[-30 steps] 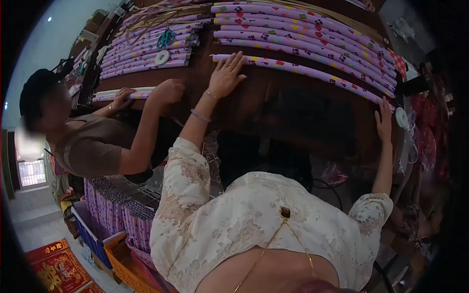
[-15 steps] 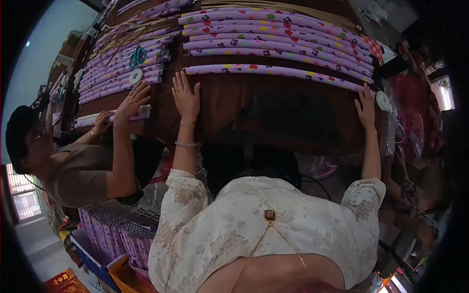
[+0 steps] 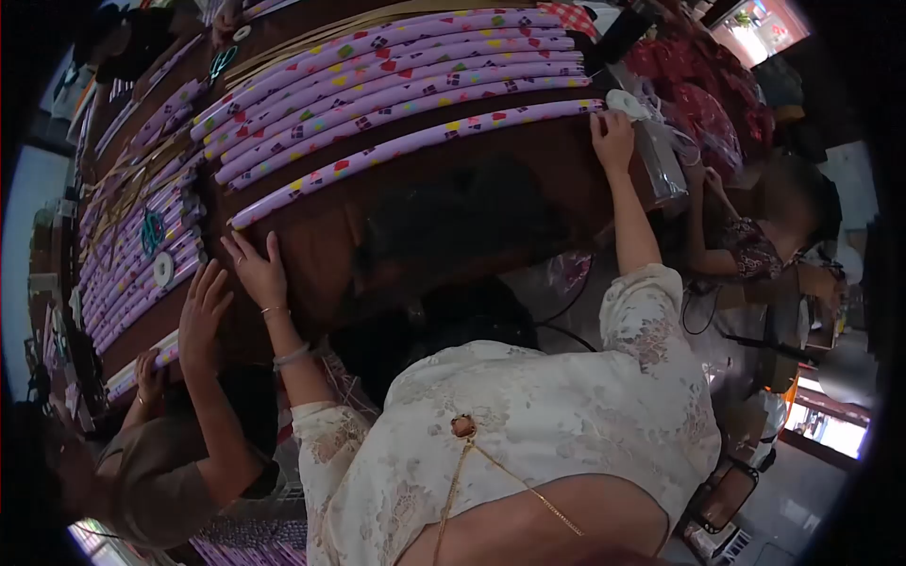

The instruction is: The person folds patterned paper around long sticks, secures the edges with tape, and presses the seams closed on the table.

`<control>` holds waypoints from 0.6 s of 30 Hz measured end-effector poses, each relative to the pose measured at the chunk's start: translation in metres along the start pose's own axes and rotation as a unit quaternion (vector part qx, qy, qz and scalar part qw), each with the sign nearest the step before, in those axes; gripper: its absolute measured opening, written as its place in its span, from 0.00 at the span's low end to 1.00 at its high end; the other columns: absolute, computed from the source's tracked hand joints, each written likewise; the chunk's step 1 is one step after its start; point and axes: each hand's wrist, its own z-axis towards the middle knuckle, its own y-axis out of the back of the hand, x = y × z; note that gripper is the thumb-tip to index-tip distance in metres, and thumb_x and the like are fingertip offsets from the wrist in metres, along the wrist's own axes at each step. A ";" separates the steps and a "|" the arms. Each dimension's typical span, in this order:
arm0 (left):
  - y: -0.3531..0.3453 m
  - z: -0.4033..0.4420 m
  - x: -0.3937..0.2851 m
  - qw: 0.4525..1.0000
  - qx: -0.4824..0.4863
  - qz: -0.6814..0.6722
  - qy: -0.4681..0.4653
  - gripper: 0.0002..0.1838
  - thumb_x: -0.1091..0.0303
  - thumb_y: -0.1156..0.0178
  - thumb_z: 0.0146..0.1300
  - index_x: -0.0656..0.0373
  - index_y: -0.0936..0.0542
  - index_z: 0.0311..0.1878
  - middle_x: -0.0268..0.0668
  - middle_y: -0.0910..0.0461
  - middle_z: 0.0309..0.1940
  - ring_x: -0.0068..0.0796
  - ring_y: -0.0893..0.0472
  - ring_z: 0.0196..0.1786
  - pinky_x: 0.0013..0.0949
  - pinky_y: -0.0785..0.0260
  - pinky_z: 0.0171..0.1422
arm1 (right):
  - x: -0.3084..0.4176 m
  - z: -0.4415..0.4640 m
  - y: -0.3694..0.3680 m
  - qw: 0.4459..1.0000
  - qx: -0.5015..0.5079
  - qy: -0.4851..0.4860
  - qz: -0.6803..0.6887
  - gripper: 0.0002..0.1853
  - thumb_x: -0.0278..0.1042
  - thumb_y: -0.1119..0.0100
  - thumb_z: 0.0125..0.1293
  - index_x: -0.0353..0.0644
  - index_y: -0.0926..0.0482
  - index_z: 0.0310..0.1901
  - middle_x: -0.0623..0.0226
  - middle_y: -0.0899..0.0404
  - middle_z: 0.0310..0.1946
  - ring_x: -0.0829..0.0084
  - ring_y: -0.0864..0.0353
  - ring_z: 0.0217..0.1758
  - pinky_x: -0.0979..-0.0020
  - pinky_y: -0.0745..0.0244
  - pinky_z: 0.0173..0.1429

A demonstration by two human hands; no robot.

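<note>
A long purple roll of patterned wrapping paper [image 3: 396,154] lies nearest me on the dark table, slightly apart from the others. My left hand [image 3: 260,272] is flat just below its left end, fingers stretched out and holding nothing. At the other end, my right hand [image 3: 615,143] has its fingertips by the roll's tip, with the fingers apart. Touching or just short of it, I cannot tell. Beside that hand sits a white tape reel [image 3: 627,105]. Several similar rolls [image 3: 392,90] are lined up behind.
To my left, a co-worker's hand [image 3: 200,316] is close to mine. More purple rolls [image 3: 132,269] lie there with teal scissors [image 3: 152,232] and another tape reel [image 3: 163,270]. A clear plastic box [image 3: 663,165] is at the right edge, near another person [image 3: 764,226].
My view has turned and tilted, so the table looks slanted and more shows on the right. Both hands stay near the roll's ends; my right fingers look more bent.
</note>
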 end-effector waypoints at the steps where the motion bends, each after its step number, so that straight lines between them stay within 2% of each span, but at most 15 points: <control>1: 0.012 -0.003 -0.013 1.000 0.008 -0.008 -0.015 0.35 0.46 0.51 0.62 0.63 0.41 0.64 0.50 0.48 0.66 0.49 0.41 0.65 0.41 0.46 0.65 | -0.001 -0.003 -0.003 1.000 0.020 0.004 -0.003 0.08 0.39 0.43 0.57 0.43 0.23 0.29 0.67 0.26 0.32 0.65 0.25 0.39 0.64 0.33 0.45; 2: 0.011 -0.002 -0.015 1.000 0.009 -0.012 -0.021 0.35 0.46 0.51 0.62 0.63 0.41 0.64 0.50 0.48 0.66 0.49 0.41 0.65 0.41 0.46 0.65 | -0.001 -0.004 -0.006 0.999 0.022 0.024 0.019 0.09 0.40 0.42 0.56 0.44 0.23 0.27 0.70 0.26 0.30 0.66 0.26 0.37 0.66 0.33 0.42; 6: 0.006 -0.001 -0.005 0.998 -0.014 -0.018 -0.050 0.34 0.47 0.52 0.62 0.60 0.42 0.65 0.47 0.47 0.66 0.48 0.41 0.65 0.43 0.46 0.65 | 0.005 -0.001 0.000 0.996 0.054 0.032 0.065 0.09 0.40 0.41 0.56 0.44 0.23 0.28 0.70 0.26 0.30 0.67 0.26 0.38 0.66 0.34 0.44; 8: 0.007 -0.001 -0.003 0.998 -0.023 -0.019 -0.054 0.34 0.47 0.52 0.62 0.59 0.42 0.65 0.46 0.46 0.66 0.47 0.40 0.65 0.43 0.46 0.65 | 0.010 0.001 0.008 0.989 0.131 0.030 0.068 0.09 0.41 0.42 0.56 0.46 0.22 0.32 0.71 0.25 0.33 0.68 0.26 0.43 0.65 0.36 0.49; 9: 0.011 -0.001 -0.004 0.991 -0.024 0.046 -0.126 0.33 0.46 0.55 0.64 0.57 0.42 0.66 0.42 0.47 0.67 0.45 0.41 0.66 0.44 0.47 0.66 | 0.009 0.002 0.006 0.989 0.130 0.032 0.069 0.09 0.41 0.42 0.56 0.46 0.22 0.32 0.71 0.25 0.33 0.68 0.26 0.43 0.65 0.36 0.49; 10: 0.012 -0.002 -0.005 0.974 -0.027 0.110 -0.197 0.32 0.46 0.57 0.65 0.55 0.43 0.66 0.39 0.47 0.67 0.43 0.43 0.67 0.46 0.49 0.66 | 0.008 0.001 0.004 0.987 0.135 0.035 0.073 0.10 0.42 0.43 0.58 0.47 0.23 0.37 0.71 0.25 0.40 0.69 0.28 0.48 0.65 0.38 0.54; 11: 0.009 0.000 -0.003 0.974 -0.029 0.110 -0.197 0.32 0.46 0.57 0.65 0.55 0.43 0.66 0.39 0.47 0.67 0.43 0.43 0.67 0.46 0.49 0.66 | 0.007 0.000 0.002 0.986 0.142 0.037 0.076 0.12 0.43 0.45 0.59 0.49 0.23 0.42 0.71 0.26 0.46 0.70 0.30 0.53 0.65 0.40 0.58; 12: 0.006 0.004 -0.003 0.984 0.025 0.087 -0.157 0.31 0.46 0.59 0.65 0.53 0.43 0.67 0.36 0.47 0.68 0.40 0.44 0.67 0.47 0.51 0.67 | 0.007 0.001 0.003 0.986 0.141 0.037 0.077 0.12 0.43 0.45 0.59 0.49 0.23 0.42 0.71 0.26 0.46 0.70 0.30 0.53 0.65 0.40 0.58; 14: 0.003 0.012 -0.002 0.992 0.093 -0.006 -0.082 0.29 0.47 0.62 0.66 0.49 0.44 0.67 0.31 0.48 0.68 0.35 0.46 0.69 0.53 0.53 0.66 | 0.008 0.004 0.003 0.984 0.151 0.070 0.070 0.17 0.45 0.49 0.62 0.52 0.26 0.52 0.74 0.34 0.59 0.72 0.35 0.61 0.64 0.46 0.65; 15: 0.001 0.016 -0.005 0.992 0.092 -0.005 -0.082 0.29 0.47 0.62 0.66 0.49 0.44 0.67 0.31 0.48 0.68 0.35 0.46 0.69 0.53 0.53 0.66 | 0.004 0.002 0.000 0.984 0.150 0.069 0.071 0.17 0.45 0.49 0.62 0.52 0.26 0.52 0.74 0.34 0.59 0.72 0.35 0.61 0.64 0.46 0.65; 17: -0.003 0.024 -0.012 0.992 0.117 -0.030 -0.039 0.30 0.46 0.62 0.66 0.50 0.45 0.67 0.31 0.50 0.69 0.35 0.46 0.69 0.55 0.53 0.65 | -0.006 0.000 -0.007 0.970 0.230 0.052 0.054 0.20 0.46 0.53 0.64 0.54 0.30 0.56 0.76 0.41 0.64 0.71 0.39 0.64 0.63 0.51 0.68; 18: -0.008 0.025 -0.015 0.992 0.116 -0.030 -0.039 0.30 0.46 0.62 0.66 0.50 0.45 0.67 0.31 0.50 0.69 0.35 0.46 0.69 0.55 0.53 0.65 | -0.003 0.002 -0.005 0.970 0.229 0.052 0.055 0.20 0.46 0.53 0.64 0.54 0.30 0.56 0.76 0.41 0.64 0.71 0.39 0.64 0.63 0.51 0.68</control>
